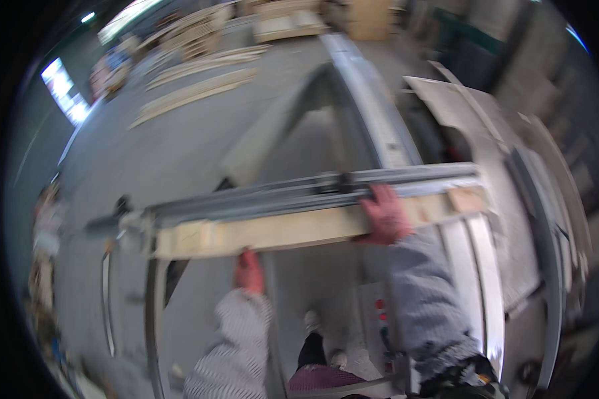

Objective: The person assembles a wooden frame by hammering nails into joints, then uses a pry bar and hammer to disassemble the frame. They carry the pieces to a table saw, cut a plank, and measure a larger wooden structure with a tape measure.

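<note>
A long pale wooden board (279, 229) lies across in front of me, along the near side of a grey metal rail (259, 198). My right hand (385, 216) grips the board right of its middle, its fingers reaching over the top toward the rail. Lower and further left, my left hand (249, 272) is closed at the board's near edge, with part of its fingers hidden by the board. A short wooden piece (467, 199) sits at the board's right end. Motion blur softens both hands and the board.
A long metal beam (369, 100) runs away from the rail. Light strips (472, 266) stand right of my right arm, near a large sheet (472, 113). Wooden slats (196, 93) lie on the floor at the far left, with stacked timber (203, 40) behind. A panel with red buttons (381, 312) sits below.
</note>
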